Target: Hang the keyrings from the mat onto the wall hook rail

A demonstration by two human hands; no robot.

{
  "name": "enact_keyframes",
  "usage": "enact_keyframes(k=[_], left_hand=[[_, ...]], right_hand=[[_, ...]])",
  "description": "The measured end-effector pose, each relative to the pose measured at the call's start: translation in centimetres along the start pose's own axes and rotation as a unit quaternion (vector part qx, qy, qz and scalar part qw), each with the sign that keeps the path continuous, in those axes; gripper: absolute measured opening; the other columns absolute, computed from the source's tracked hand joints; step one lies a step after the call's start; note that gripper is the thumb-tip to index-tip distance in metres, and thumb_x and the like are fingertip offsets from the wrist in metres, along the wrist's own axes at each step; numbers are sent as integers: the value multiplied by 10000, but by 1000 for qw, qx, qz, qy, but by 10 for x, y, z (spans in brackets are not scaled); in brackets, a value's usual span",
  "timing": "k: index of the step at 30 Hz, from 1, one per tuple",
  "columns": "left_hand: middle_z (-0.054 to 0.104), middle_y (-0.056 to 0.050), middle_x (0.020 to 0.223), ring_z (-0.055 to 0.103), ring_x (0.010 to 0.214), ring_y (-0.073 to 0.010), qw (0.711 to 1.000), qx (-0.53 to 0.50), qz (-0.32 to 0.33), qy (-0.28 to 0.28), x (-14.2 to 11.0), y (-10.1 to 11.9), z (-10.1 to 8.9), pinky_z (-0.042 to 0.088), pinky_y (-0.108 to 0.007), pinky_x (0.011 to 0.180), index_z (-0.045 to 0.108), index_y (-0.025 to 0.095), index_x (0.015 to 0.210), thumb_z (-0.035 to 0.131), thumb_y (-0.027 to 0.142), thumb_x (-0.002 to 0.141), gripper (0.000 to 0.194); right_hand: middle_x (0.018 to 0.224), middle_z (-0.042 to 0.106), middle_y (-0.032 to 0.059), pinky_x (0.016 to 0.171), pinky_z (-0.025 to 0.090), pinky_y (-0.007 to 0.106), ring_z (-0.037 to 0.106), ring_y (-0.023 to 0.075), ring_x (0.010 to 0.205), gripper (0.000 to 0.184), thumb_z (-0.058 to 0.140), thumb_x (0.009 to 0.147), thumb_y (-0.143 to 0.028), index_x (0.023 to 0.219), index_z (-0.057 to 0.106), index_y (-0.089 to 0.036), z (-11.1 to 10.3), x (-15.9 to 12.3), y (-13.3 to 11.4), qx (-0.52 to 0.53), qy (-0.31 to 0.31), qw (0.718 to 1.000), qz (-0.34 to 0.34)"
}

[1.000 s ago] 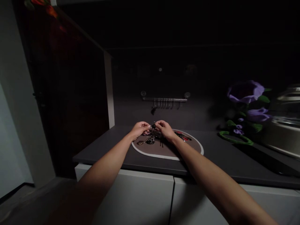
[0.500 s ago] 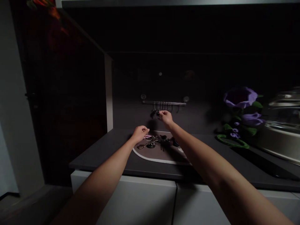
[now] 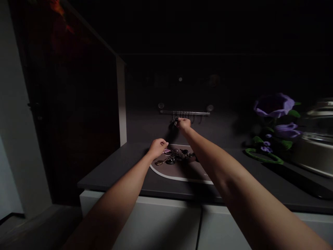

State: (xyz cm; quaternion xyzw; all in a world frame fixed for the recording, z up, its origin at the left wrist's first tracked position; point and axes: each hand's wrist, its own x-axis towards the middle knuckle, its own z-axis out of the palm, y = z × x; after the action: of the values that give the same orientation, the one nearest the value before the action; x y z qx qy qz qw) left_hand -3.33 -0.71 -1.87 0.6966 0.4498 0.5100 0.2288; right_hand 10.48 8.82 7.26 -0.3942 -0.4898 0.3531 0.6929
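My right hand [image 3: 184, 125] is raised to the rail on the back wall. Its fingertips pinch a small bunch of keys [image 3: 176, 121] with dark and shiny parts, at the left-hand hooks. The clear rail [image 3: 184, 113] carries several hooks, partly hidden behind the hand and keys. Lower down, my left hand [image 3: 157, 148] hovers at the left rim of an oval brown mat [image 3: 192, 173] with a white border. Its fingers are curled together; whether anything is in them is hidden. Beside it lies a heap of keys and keyrings [image 3: 171, 159], with a pink piece [image 3: 167, 151] nearest the fingers.
Purple knitted flowers [image 3: 274, 104] with a green ring base [image 3: 262, 156] stand at the right of the dark counter [image 3: 111, 170]. A pale appliance with a glassy top [image 3: 317, 149] is at the far right. A side panel [image 3: 121, 104] bounds the counter on the left.
My right hand has risen from the mat, away from my left hand, carrying the keys to the rail's hooks. My left hand has stayed low near the mat's left side.
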Motion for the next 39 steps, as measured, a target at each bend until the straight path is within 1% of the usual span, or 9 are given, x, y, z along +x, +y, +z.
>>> enact_keyframes(k=[3,9,13,17,20,28,33,37,39], left_hand=[[498,30,488,465,435,-80,1000,3,2,2,-1,3,0,355,-196,450,538,141,615,519,268,721,167],[501,32,487,462,431,-74,1000,-6,-2,2,1,-1,0,351,-186,437,537,139,616,529,262,719,161],[514,28,518,475,445,-72,1000,-11,-5,6,4,-6,1,357,-182,438,528,135,625,524,244,719,143],[512,26,540,478,444,-66,999,-34,-24,10,6,-6,2,360,-171,417,516,133,637,507,205,727,116],[502,30,525,471,438,-57,999,-42,-25,15,7,-6,1,356,-156,410,512,131,634,503,191,730,114],[500,34,527,462,438,-50,999,-49,-19,16,8,-8,0,342,-144,407,509,130,654,480,188,736,104],[467,45,492,456,446,-64,998,-49,-27,7,8,-9,0,348,-161,431,511,137,667,471,197,735,100],[482,38,515,458,473,-73,999,-27,-12,11,7,-9,0,348,-176,462,525,137,662,469,191,729,103],[513,26,546,466,497,-79,1000,-6,2,11,7,-9,-1,351,-184,482,543,135,669,468,192,730,112]], right_hand=[[513,531,-13,461,426,197,505,80,462,45,500,683,-116,649,522,-136,3,0,-2,29,37,998,42],[503,530,-12,464,433,219,499,86,441,59,500,658,-92,662,552,-121,4,-2,1,48,54,995,67],[495,523,-19,471,441,219,488,78,433,61,495,655,-87,626,533,-125,1,-6,7,59,33,995,68],[423,446,-54,459,419,188,421,53,402,83,509,648,-94,579,502,-140,-3,-10,10,33,20,998,46],[401,410,-67,459,406,177,389,44,395,103,518,639,-95,558,481,-147,-5,-12,11,27,13,999,39],[422,415,-63,505,419,188,405,51,422,104,532,663,-131,578,477,-157,-11,-15,10,30,-31,998,37],[473,482,-32,541,432,208,457,62,458,84,516,675,-88,613,513,-145,-16,-20,8,23,-52,997,51],[506,501,-31,548,429,200,468,60,481,77,527,660,-61,677,545,-134,-20,-23,11,9,-60,996,60],[542,525,-22,561,433,200,483,64,512,103,547,647,-61,729,561,-123,-23,-25,14,-15,-72,997,37]])
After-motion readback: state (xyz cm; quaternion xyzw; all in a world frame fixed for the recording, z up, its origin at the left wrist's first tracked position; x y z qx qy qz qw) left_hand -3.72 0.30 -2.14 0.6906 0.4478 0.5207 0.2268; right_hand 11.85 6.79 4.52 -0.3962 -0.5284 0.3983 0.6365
